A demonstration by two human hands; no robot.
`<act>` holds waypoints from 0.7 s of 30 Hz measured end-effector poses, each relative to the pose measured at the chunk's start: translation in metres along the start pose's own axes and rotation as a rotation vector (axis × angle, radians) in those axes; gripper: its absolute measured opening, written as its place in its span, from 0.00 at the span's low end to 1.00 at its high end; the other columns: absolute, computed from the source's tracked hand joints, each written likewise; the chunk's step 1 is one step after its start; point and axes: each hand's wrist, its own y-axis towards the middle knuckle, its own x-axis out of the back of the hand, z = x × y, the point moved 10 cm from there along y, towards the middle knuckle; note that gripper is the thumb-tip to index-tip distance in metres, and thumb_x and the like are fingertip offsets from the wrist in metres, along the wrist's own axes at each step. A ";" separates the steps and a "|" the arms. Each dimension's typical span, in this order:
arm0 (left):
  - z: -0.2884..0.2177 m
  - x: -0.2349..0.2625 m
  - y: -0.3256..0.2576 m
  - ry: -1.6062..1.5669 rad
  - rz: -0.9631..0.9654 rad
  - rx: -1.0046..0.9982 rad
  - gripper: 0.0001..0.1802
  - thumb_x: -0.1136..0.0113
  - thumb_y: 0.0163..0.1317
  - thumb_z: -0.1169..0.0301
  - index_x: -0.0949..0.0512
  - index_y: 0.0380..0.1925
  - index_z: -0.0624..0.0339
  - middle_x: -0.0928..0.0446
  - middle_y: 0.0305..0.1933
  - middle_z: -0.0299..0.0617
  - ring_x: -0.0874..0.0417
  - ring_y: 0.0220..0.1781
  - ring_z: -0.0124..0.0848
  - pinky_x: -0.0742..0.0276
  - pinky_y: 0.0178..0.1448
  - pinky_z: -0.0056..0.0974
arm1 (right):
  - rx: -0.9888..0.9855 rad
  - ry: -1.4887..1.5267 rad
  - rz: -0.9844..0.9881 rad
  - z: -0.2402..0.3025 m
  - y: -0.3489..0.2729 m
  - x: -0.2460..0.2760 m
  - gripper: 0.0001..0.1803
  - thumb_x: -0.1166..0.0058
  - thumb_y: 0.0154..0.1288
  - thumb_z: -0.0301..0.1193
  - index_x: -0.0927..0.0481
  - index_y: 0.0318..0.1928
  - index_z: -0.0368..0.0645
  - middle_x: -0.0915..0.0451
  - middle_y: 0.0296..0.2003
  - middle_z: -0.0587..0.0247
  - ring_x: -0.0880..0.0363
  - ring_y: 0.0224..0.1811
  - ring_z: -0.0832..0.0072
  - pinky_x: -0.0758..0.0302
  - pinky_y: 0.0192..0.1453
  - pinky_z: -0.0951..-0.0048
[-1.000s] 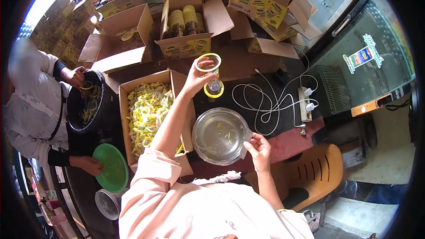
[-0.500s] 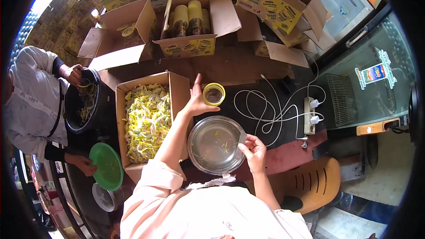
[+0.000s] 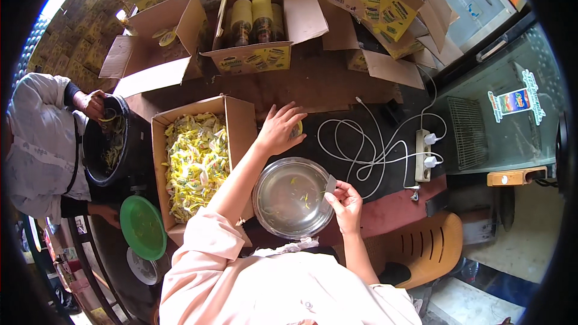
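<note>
My left hand [image 3: 279,130] reaches over a small round tub with a yellow rim [image 3: 296,130], its fingers and thumb curled around it; the hand hides most of the tub. Below that sits a wide, clear round bowl [image 3: 289,195] with a few yellow-green shreds in it. At the bowl's right rim, my right hand [image 3: 346,206] pinches a thin, greyish flat piece [image 3: 330,184] between thumb and fingers. Left of my left forearm stands an open carton [image 3: 241,138] filled with small yellow-and-white wrapped packets [image 3: 197,162].
A co-worker at the left has one hand in a black bucket [image 3: 123,162] and the other beside a green basin [image 3: 142,229]. Open cartons [image 3: 253,60] line the back, one with yellow-topped jars. A white cable [image 3: 376,159] and power strip [image 3: 423,156] lie right; an orange chair [image 3: 427,247] stands nearby.
My left hand has gone from spread beside the yellow-rimmed tub to closed over it. My right hand stays at the bowl's rim. The co-worker's lower hand has drawn back slightly from the green basin's edge.
</note>
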 end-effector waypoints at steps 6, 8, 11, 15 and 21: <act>0.003 -0.004 -0.004 -0.036 0.000 0.015 0.28 0.44 0.51 0.55 0.34 0.52 0.51 0.37 0.58 0.39 0.43 0.65 0.38 0.50 0.65 0.59 | -0.015 0.046 -0.018 -0.002 0.001 -0.001 0.17 0.39 0.47 0.20 0.25 0.41 0.37 0.24 0.27 0.70 0.29 0.29 0.86 0.31 0.36 0.84; 0.005 -0.005 -0.006 -0.032 -0.004 0.019 0.28 0.44 0.51 0.55 0.34 0.52 0.50 0.37 0.58 0.39 0.43 0.66 0.38 0.50 0.65 0.59 | -0.013 0.055 -0.011 -0.002 0.000 -0.002 0.17 0.39 0.47 0.20 0.25 0.41 0.37 0.24 0.27 0.70 0.29 0.29 0.87 0.31 0.36 0.84; 0.005 -0.004 -0.007 -0.051 -0.018 0.016 0.28 0.43 0.50 0.56 0.34 0.52 0.50 0.37 0.58 0.39 0.43 0.65 0.39 0.50 0.65 0.59 | 0.004 0.020 -0.001 -0.007 0.000 -0.001 0.17 0.39 0.47 0.19 0.25 0.41 0.37 0.25 0.26 0.71 0.30 0.29 0.87 0.31 0.35 0.85; -0.001 0.000 -0.006 -0.032 -0.051 -0.007 0.27 0.43 0.49 0.57 0.34 0.51 0.51 0.36 0.56 0.41 0.40 0.63 0.42 0.45 0.63 0.56 | 0.034 0.034 0.004 0.007 -0.002 -0.005 0.17 0.40 0.47 0.19 0.24 0.41 0.37 0.26 0.26 0.72 0.30 0.28 0.87 0.31 0.35 0.86; 0.001 -0.005 -0.005 0.008 0.127 0.075 0.38 0.34 0.38 0.56 0.36 0.51 0.55 0.34 0.48 0.44 0.33 0.51 0.42 0.32 0.52 0.46 | 0.081 0.040 0.028 0.022 -0.015 -0.004 0.16 0.44 0.50 0.16 0.26 0.42 0.36 0.24 0.28 0.68 0.26 0.30 0.85 0.27 0.39 0.83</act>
